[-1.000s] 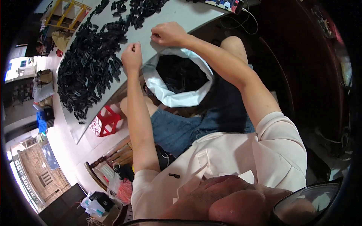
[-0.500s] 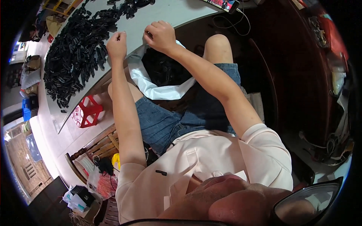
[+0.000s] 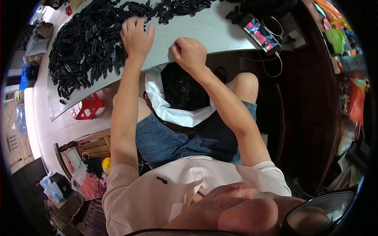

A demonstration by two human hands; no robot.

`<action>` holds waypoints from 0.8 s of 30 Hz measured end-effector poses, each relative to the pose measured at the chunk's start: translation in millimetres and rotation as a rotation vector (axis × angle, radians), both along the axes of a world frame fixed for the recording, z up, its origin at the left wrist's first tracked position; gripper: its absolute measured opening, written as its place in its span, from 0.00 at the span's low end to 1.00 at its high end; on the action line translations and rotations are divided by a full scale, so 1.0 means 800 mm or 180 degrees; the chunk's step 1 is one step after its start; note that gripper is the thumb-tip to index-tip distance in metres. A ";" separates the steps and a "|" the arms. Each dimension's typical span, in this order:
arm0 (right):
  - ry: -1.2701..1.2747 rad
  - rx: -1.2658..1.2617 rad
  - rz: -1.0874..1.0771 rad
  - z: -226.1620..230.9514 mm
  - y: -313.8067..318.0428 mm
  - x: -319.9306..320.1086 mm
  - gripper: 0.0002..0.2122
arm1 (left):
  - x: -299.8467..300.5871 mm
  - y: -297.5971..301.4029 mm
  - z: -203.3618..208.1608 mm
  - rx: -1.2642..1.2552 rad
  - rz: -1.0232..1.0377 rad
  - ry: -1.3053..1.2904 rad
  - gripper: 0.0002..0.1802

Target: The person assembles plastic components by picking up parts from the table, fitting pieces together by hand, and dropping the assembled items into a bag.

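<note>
A large heap of small black plastic clip-like pieces (image 3: 88,47) covers the left part of the pale table (image 3: 212,29). My left hand (image 3: 137,39) is open at the heap's right edge, fingers spread over the nearest pieces, and nothing shows in its grip. At the table's front edge my right hand (image 3: 191,54) is closed with its fingers curled in. Whatever it holds, if anything, is hidden. Just below, a white sack (image 3: 185,117) with its mouth open sits between my knees, with black pieces (image 3: 183,88) inside.
A phone (image 3: 260,33) with a lit screen and a white cable (image 3: 280,65) lies at the table's right end. More black pieces (image 3: 185,8) run along the far side. A red stool (image 3: 88,107) stands under the table at left, near a wooden chair (image 3: 92,143).
My left hand has opened from a closed pinch and moved onto the heap's edge. The right hand remains closed near the table edge. The whole view has shifted, bringing the phone fully into sight.
</note>
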State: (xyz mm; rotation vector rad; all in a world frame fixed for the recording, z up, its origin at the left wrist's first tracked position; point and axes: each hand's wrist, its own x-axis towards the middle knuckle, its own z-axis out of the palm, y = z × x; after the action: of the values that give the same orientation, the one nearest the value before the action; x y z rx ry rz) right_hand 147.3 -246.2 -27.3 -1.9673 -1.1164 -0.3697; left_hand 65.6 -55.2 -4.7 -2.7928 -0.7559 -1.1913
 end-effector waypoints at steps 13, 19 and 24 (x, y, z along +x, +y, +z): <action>-0.0061 -0.0787 0.0003 0.074 0.107 0.140 0.35 | 0.067 0.090 0.006 -0.0584 0.0642 0.1722 0.36; -0.1058 -0.1121 -0.0122 0.030 0.149 0.147 0.28 | 0.047 0.059 0.018 -0.0371 0.0451 0.1710 0.35; -0.0716 -0.0945 -0.0015 0.038 0.102 0.118 0.22 | 0.020 0.058 0.012 -0.0235 0.0177 0.1650 0.34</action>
State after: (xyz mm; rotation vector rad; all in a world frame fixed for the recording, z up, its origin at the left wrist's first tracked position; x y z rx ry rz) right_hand 242.0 -164.6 2.9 -2.2280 -1.3745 -0.4582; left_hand 81.3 -8.9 4.6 -2.9093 -0.8243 -0.3970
